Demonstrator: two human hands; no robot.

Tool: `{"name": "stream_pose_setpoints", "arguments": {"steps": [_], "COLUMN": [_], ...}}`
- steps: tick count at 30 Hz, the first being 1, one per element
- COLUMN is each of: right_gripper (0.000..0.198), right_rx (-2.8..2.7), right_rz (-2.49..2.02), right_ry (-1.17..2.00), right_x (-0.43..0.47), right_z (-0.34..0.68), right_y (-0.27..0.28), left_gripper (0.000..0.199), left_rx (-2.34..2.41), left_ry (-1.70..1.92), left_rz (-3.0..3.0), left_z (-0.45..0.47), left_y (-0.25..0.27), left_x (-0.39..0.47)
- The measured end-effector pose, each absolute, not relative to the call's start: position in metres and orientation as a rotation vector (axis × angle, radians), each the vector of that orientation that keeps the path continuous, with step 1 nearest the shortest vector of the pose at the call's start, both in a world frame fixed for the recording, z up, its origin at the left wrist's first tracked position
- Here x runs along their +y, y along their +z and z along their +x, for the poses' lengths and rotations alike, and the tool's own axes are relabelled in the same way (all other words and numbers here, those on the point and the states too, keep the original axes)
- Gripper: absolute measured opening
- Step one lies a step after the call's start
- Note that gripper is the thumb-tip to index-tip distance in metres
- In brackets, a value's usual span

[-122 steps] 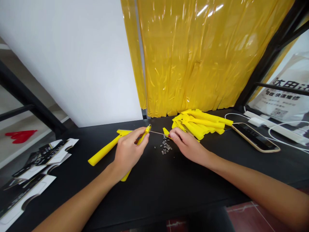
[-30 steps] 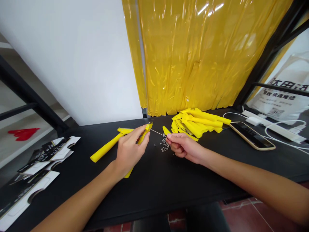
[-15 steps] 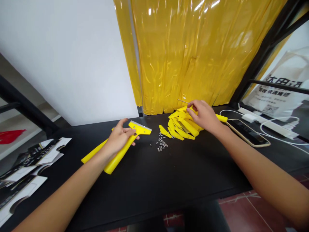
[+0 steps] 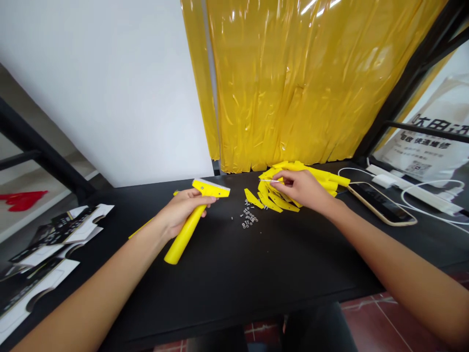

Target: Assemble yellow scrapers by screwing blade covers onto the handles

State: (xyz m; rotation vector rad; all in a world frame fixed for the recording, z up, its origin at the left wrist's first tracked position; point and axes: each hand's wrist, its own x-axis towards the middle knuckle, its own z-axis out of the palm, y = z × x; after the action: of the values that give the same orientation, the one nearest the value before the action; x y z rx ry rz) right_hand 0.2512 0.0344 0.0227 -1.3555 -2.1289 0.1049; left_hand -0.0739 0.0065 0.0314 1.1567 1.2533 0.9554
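My left hand [image 4: 188, 208] is closed around a yellow scraper [image 4: 183, 239], its wide head with a metal blade edge pointing away from me. Partly hidden behind that forearm, a second yellow handle [image 4: 139, 228] lies on the table. My right hand [image 4: 296, 186] pinches a thin metal rod [image 4: 268, 181], perhaps a small screwdriver or hex key; its grip end is hidden in the fingers. Just beneath and behind that hand sits a pile of yellow plastic scraper parts [image 4: 322, 174]. Small screws and nuts [image 4: 249, 217] lie scattered between the two hands.
On the right are a phone [image 4: 381, 203], a white power strip [image 4: 414, 188] with cables, and a white printed bag [image 4: 428, 132]. Printed cards [image 4: 54, 264] are stacked at the left of the black table [image 4: 234, 278]. Yellow plastic strips [image 4: 286, 88] hang behind.
My right hand has come down and slightly left, with the metal rod now lower in front of the pile. My left hand has turned the scraper a little, and its thumb lies farther along the head.
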Motion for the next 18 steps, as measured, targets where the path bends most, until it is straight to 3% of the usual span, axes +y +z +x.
{"name": "stream_pose_setpoints", "arguments": {"steps": [6,14,18], "right_gripper": [0.016,0.02,0.022], "right_rx": [-2.452,-2.494,-2.531], "right_rz": [-1.07,-0.962,-0.873], "right_ry": [0.39,0.348,0.453], "right_x": [0.035,0.032,0.022], "right_z": [0.249,0.234,0.219], "right_y": [0.012,-0.003,-0.01], "left_gripper": [0.02,0.011,0.023], "left_rx": [1.072,1.031,0.958], "left_ry": [0.916,0.961,0.902], "left_rz": [0.947,0.872,0.912], "left_z": [-0.07,-0.059,-0.054], "left_y": [0.028,0.012,0.01], "left_x": [0.009,0.009,0.004]}}
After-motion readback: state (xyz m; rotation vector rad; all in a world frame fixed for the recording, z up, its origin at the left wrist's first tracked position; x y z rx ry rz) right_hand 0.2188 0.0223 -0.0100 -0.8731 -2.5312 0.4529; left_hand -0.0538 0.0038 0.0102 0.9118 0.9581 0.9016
